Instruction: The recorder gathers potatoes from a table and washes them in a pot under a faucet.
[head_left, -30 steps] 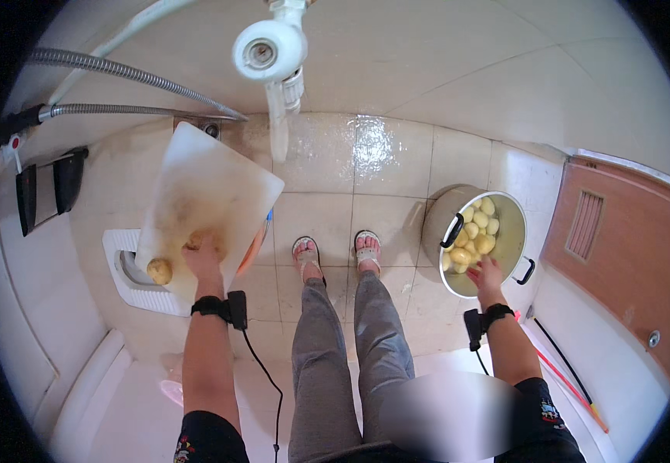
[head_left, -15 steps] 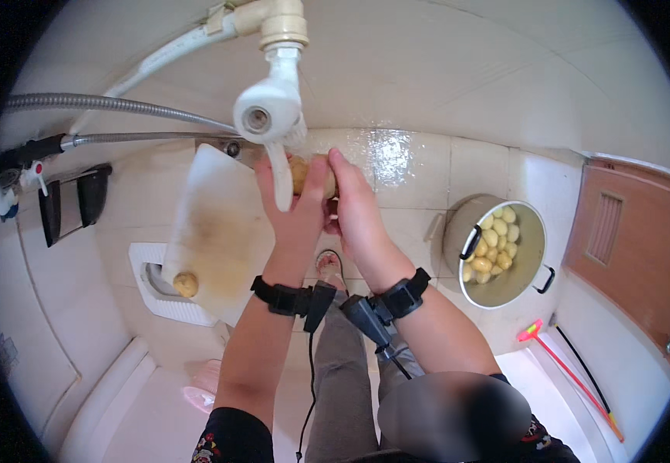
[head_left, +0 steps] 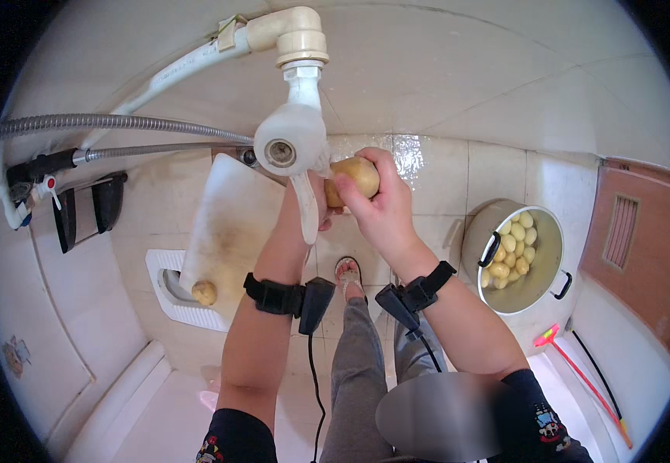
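Note:
My right hand (head_left: 382, 207) grips a yellow potato (head_left: 356, 177) raised just under a white tap (head_left: 291, 139) on the tiled wall. A thin stream of water (head_left: 307, 210) falls from the tap beside the potato. My left hand (head_left: 313, 202) is up against the potato from the left, mostly hidden behind the tap and the water. Both wrists carry black straps with small black devices. On the floor to the right stands a large metal pot (head_left: 551, 266) holding several peeled potatoes (head_left: 514, 248).
A white cutting board (head_left: 231, 228) lies over a white floor fixture (head_left: 167, 287), with one potato (head_left: 204, 292) at its near end. Flexible metal hoses (head_left: 119, 123) run along the left wall. A red-handled brush (head_left: 574, 366) lies at the right. My sandalled foot (head_left: 348, 272) shows below.
Both hands rose from the cutting board and the pot to the tap, bringing a potato under the water. The view has since closed in on the tap.

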Tool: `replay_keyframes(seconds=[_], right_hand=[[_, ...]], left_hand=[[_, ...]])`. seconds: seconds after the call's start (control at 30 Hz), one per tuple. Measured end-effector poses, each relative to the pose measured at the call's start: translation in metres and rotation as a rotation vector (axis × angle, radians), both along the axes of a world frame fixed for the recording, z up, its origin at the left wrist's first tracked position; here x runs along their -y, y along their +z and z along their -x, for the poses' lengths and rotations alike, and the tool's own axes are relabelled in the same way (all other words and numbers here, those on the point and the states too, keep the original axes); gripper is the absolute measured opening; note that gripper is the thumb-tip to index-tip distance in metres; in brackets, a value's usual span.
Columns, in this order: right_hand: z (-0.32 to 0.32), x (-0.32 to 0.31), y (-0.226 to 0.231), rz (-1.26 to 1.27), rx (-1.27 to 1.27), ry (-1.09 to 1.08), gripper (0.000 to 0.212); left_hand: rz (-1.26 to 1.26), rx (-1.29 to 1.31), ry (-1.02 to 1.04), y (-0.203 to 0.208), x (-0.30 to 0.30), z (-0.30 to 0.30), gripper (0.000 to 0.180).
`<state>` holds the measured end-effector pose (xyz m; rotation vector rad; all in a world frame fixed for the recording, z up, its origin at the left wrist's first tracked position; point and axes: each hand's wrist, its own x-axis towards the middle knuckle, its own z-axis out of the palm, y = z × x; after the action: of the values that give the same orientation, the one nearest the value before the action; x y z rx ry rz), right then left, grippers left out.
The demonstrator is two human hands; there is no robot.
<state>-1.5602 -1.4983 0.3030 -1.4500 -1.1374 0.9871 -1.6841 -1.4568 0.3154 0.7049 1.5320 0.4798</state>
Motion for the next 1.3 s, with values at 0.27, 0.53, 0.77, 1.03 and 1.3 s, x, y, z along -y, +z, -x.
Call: replay_keyframes(seconds=[0.27, 0.53, 0.77, 1.03, 1.3], right_hand=[[0.006, -0.007, 0.005, 0.265, -0.454, -0.13, 0.036], [-0.005, -0.01, 0.041, 0.785, -0.733, -0.045, 0.043], [0.004, -0.001, 0.032, 0.482, -0.712, -0.166, 0.032], [0.005, 0.002, 0.032, 0.418, -0.62, -0.183, 0.034], [-0.031, -0.012, 0.03, 0.931, -1.039, 0.03, 0.048]], left_hand=[[-0.763, -0.369, -0.073, -0.034, 0.032, 0.001, 0.026], [-1.358, -0.555, -0.568, -0.001, 0.023, 0.015, 0.023], [-1.04, -0.133, -0.159, 0.007, 0.018, -0.014, 0.03], [-0.585, 0.032, 0.121, -0.014, 0.013, -0.012, 0.042], [-1.124, -0.192, -0.448, -0.001, 0.015, -0.002, 0.047]])
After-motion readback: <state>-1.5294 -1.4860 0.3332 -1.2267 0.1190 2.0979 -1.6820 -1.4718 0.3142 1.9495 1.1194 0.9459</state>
